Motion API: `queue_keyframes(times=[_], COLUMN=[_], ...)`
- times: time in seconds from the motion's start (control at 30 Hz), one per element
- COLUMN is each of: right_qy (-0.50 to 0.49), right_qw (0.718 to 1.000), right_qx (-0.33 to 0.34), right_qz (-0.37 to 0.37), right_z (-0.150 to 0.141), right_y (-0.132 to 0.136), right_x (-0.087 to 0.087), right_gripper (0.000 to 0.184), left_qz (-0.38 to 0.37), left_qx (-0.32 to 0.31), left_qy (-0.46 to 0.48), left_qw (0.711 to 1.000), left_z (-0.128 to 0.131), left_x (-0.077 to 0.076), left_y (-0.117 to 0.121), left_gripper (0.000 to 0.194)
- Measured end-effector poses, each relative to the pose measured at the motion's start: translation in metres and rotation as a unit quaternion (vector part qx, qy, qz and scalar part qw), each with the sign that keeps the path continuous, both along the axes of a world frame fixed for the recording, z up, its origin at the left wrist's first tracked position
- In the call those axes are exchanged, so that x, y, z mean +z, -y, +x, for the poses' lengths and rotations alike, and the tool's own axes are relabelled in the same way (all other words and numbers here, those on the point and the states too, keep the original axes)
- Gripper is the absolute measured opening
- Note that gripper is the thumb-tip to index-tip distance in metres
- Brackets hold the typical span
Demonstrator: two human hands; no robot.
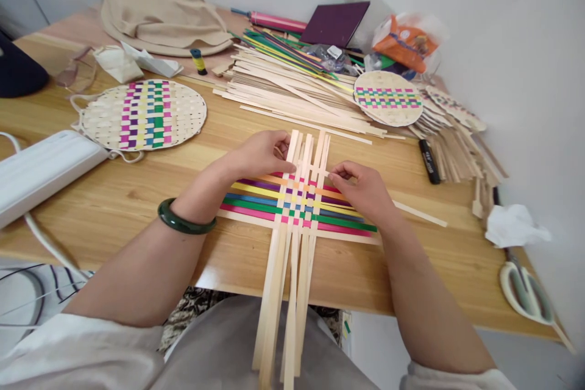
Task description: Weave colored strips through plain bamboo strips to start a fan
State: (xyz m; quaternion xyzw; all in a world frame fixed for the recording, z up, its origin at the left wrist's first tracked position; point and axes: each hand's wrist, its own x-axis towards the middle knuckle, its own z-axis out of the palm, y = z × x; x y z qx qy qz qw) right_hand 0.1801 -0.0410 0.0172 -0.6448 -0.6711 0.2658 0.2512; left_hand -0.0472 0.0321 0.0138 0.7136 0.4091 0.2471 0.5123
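On the table in front of me lies a partly woven mat (299, 202) of pale bamboo strips crossed by pink, orange, purple, yellow, blue and green ones. Loose lengths of the pale strips (286, 292) run toward me over the table's front edge. My left hand (265, 152), fingers curled, has its thumb on the pale strips at the mat's upper left. Opposite it, my right hand (359, 186) pinches a pale bamboo strip by the upper right corner. That strip crosses the far side of the weave, and its tail (420, 213) shows beyond my right wrist.
A woven round fan (183, 111) lies left, beside a white power strip (50, 173). Piled bamboo strips (283, 85) stretch across the back, with another round fan (388, 97) at their right. A black marker (428, 161), crumpled tissue (514, 225) and scissors (525, 292) are on the right.
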Motion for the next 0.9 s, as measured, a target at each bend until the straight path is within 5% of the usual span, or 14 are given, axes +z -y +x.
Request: queue_keyframes(times=[0.3,0.53,0.73,0.9], right_qy=[-0.007,0.026,0.036,0.007], right_qw=[1.0,0.999,0.999,0.998], right_qx=[-0.003,0.002,0.002,-0.002], right_qz=[0.016,0.024,0.027,0.058], right_z=[0.006,0.009,0.012,0.016], right_y=[-0.003,-0.005,-0.007,-0.009], right_x=[-0.001,-0.005,-0.008,-0.011], right_gripper=[0.015,0.014,0.016,0.015], left_qz=[-0.055,-0.018,-0.097,-0.22], left_qx=[0.058,0.106,0.17,0.159], left_qy=[0.049,0.028,0.085,0.153], left_qw=[0.996,0.994,0.977,0.95], left_z=[0.011,0.018,0.022,0.017], left_x=[-0.001,-0.01,-0.005,0.001], left_y=[0.004,0.006,0.008,0.009], left_gripper=[0.019,0.02,0.025,0.027])
